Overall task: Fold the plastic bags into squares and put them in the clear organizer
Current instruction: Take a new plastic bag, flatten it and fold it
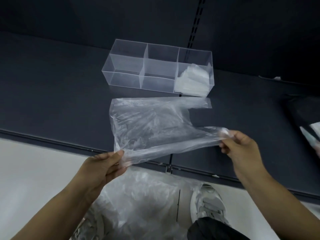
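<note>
Here your left hand (107, 163) pinches a near corner of the bag (152, 125) and your right hand (242, 144) pinches its handle (213, 134), holding it taut just in front of the organizer (124, 73), probably to flatten it for folding, while folded bags (192, 82) sit in the organizer's right compartment.

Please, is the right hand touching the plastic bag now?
Touching. The head view shows the right hand pinching the stretched handle of the plastic bag between thumb and fingers.
</note>
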`<state>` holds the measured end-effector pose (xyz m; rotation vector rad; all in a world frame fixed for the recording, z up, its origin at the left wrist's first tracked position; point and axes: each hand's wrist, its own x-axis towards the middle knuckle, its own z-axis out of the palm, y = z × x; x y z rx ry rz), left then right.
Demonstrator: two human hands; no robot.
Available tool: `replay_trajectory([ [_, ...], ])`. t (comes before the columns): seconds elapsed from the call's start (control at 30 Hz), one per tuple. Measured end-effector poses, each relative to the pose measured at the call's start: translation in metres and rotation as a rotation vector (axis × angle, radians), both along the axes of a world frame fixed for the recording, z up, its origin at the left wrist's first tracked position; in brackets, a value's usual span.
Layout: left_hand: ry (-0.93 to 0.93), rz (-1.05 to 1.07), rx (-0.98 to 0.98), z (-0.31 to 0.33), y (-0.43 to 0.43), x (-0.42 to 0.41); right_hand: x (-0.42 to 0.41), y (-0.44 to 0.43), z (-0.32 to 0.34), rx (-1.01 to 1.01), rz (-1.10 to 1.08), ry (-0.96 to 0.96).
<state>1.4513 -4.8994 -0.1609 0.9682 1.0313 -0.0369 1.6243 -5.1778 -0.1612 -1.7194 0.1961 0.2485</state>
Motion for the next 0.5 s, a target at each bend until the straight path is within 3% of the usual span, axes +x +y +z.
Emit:
replay_trajectory([
  [0.2, 0.016, -0.079, -0.019, -0.001, 0.001, -0.005, -0.002, -0.035, 0.012, 0.29, 0.29, 0.356],
  [0.27, 0.031, -0.114, -0.02, 0.0, 0.002, -0.005, 0.0, -0.037, 0.018, 0.263, 0.38, 0.418],
  [0.5, 0.033, -0.042, 0.001, -0.001, -0.005, -0.004, 0.005, -0.018, 0.0, -0.296, 0.106, -0.013],
])
